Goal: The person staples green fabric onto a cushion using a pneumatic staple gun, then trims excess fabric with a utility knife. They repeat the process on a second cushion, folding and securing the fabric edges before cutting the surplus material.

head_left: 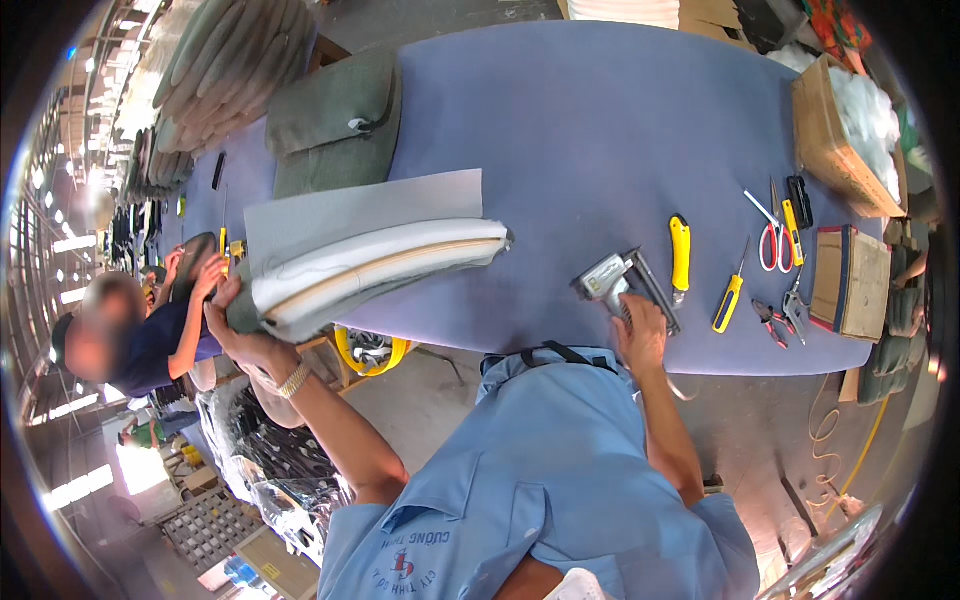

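My left hand is closed around the left end of a long curved padded panel. White padding and a thin tan strip show on the panel's upper side, with dark green fabric at its ends. The panel is tilted over the table's near edge. Beneath and behind it lies a flat grey sheet. To the right, my right hand is closed on a silver and black staple gun lying on its side on the tabletop. Part of the staple gun's handle is hidden by my fingers.
On the blue-covered table, a yellow knife, a screwdriver, scissors and pliers lie right. Beyond them stand boxes. Green cushions sit far left; another person works at left.
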